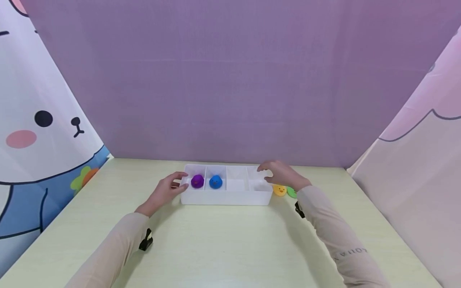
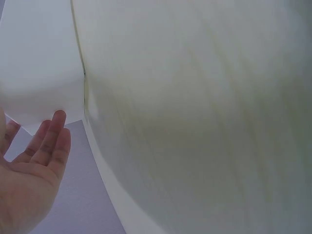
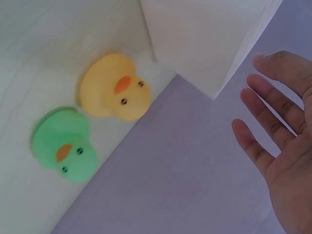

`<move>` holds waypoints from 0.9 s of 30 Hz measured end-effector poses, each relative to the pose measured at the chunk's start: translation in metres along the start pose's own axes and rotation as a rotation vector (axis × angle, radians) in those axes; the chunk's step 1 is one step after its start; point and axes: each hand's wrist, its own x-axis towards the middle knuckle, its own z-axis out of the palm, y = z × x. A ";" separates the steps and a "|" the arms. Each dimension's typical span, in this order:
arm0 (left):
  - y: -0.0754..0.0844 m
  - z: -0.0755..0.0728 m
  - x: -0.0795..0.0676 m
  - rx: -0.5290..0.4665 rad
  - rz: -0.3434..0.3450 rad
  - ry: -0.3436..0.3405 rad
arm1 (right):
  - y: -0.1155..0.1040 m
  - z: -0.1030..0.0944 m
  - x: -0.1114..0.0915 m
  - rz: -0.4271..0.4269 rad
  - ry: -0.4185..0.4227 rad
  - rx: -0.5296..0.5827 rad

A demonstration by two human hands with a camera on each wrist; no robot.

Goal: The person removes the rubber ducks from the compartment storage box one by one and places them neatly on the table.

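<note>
A white divided box [image 1: 227, 198] lies lengthwise on the table. In its leftmost compartment sits a purple toy duck [image 1: 197, 181], and a blue toy duck [image 1: 215, 182] occupies the one beside it. My left hand [image 1: 165, 191] is at the box's left end; in the left wrist view its extended fingers [image 2: 51, 141] touch or nearly touch the end wall. Over the right end hovers my right hand [image 1: 284, 175], fingers spread, holding nothing. Right of the box, a yellow toy duck [image 3: 114, 87] and a green toy duck [image 3: 66, 144] lie side by side on the table.
The pale table [image 1: 216, 248] carries the box and ducks. Behind it hangs a purple cloth [image 1: 230, 88]. Printed cloths flank both sides, with a cartoon animal [image 1: 47, 160] on the left one. My right forearm partly hides the green duck in the head view.
</note>
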 end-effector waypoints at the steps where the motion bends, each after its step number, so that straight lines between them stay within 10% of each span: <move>1: 0.000 0.000 0.000 0.001 0.001 0.000 | -0.003 0.000 0.002 -0.003 -0.001 0.002; 27: 0.000 0.000 0.000 0.003 -0.018 -0.001 | -0.056 0.025 0.059 -0.171 -0.035 -0.027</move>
